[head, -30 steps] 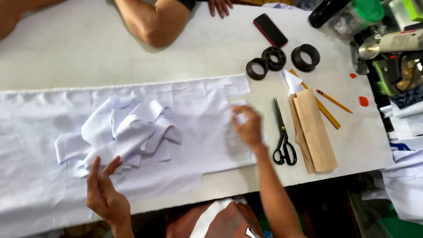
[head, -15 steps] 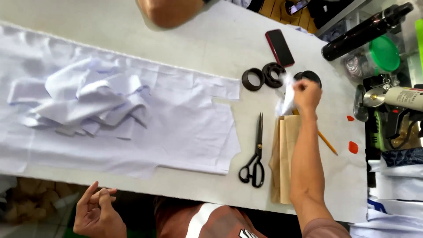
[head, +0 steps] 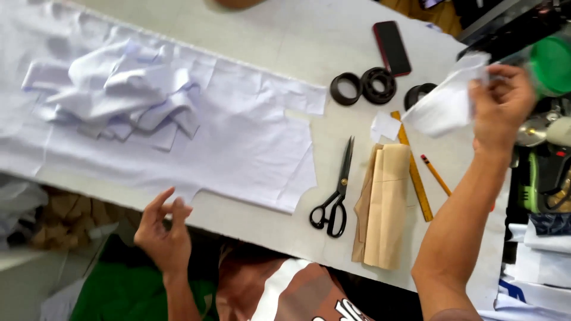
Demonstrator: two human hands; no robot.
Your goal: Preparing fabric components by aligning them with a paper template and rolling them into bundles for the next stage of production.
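My right hand [head: 498, 108] is raised at the far right of the table and grips a white piece of cloth [head: 447, 104] by its edge. My left hand [head: 164, 233] hovers off the table's near edge, fingers loosely apart, holding nothing. A large white fabric sheet [head: 238, 148] lies flat on the table, with a heap of cut white fabric pieces [head: 119, 95] on it. Black scissors [head: 334, 191] lie beside a folded tan paper pattern [head: 383, 202].
A yellow ruler [head: 413, 166], a pencil [head: 435, 175], a small white scrap [head: 385, 126], three black rings [head: 370, 85] and a dark phone [head: 391, 47] sit at the right. A green-lidded container [head: 550, 64] and machine parts crowd the right edge.
My right hand left the fabric sheet, reached right to the scraps near the rings and lifted a white piece of cloth. My left hand withdrew off the table's near edge.
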